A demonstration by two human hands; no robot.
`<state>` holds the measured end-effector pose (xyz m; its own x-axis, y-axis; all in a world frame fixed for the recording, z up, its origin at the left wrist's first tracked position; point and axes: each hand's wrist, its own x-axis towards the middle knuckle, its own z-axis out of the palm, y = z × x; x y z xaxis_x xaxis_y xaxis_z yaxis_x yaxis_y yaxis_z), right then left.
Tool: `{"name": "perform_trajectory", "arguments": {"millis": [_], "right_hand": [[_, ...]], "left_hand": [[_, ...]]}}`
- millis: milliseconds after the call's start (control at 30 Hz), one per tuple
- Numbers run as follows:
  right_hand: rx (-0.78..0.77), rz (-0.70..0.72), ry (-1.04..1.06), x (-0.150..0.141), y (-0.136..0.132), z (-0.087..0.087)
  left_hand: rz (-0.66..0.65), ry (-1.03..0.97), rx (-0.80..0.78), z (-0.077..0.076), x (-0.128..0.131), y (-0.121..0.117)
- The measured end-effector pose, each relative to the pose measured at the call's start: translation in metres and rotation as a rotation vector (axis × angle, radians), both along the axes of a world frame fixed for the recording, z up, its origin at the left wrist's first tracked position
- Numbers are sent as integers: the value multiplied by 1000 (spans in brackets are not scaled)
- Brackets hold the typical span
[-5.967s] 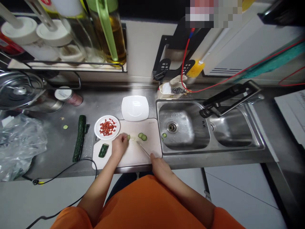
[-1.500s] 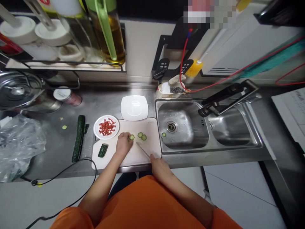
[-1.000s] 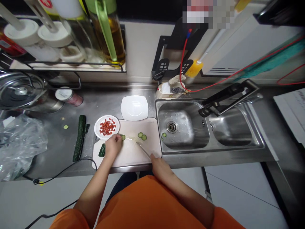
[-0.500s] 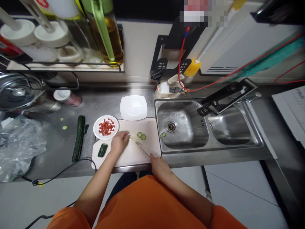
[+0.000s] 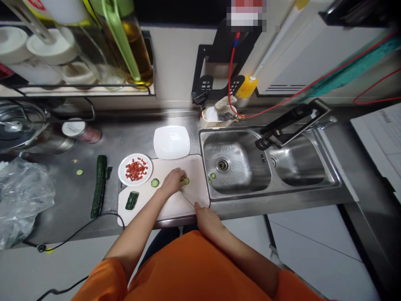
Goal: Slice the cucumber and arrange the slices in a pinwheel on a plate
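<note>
My left hand point(image 5: 173, 182) is over the middle of the pale cutting board point(image 5: 171, 209), its fingers closed at the cucumber slices point(image 5: 185, 180). Low at the board's right side, my right hand point(image 5: 206, 217) grips a knife point(image 5: 188, 198) by its handle, the blade pointing up and left toward the left hand. One cucumber slice point(image 5: 155, 182) lies alone on the board, left of my left hand. A short cucumber chunk point(image 5: 132, 200) rests at the board's left. Chopped red pieces point(image 5: 136, 169) sit on a small white plate point(image 5: 122, 177) overlapping the board's upper left corner.
A square white plate point(image 5: 171, 142) stands behind the board. Left lie a long cucumber point(image 5: 99, 186) and a plastic bag point(image 5: 25, 200). A double sink point(image 5: 236, 163) adjoins the board's right edge, with bits of cucumber inside. A black cable point(image 5: 78, 228) crosses the counter's front edge.
My left hand has moved right across the board to the cucumber slices. A slice now shows near the small plate, where the hand was. The knife hand has stayed nearly in place.
</note>
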<state>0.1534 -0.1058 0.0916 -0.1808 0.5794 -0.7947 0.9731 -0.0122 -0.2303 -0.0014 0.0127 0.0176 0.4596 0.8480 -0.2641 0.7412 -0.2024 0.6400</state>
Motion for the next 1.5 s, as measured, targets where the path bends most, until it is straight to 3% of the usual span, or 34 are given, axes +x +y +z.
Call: {"name": "perform_trajectory", "arguments": {"millis": [100, 200, 333, 433, 667, 900, 1200, 1500], "right_hand": [[-8, -10, -3, 0, 1, 1], [-18, -11, -9, 0, 2, 1], [-20, -3, -6, 1, 2, 2], [-9, 10, 4, 2, 3, 1], [-18, 38, -10, 0, 7, 3], [25, 37, -14, -7, 11, 7], [80, 60, 36, -28, 22, 2], [129, 64, 40, -30, 21, -7]], "left_hand": [[50, -23, -75, 4, 1, 0], [181, -33, -154, 6, -7, -5], [383, 53, -103, 7, -30, -21], [441, 129, -42, 5, -46, -34], [364, 180, 195, -3, -52, -54], [412, 225, 182, -11, -49, -72], [409, 158, 178, -18, -51, -71], [416, 137, 196, -23, -51, -72]]}}
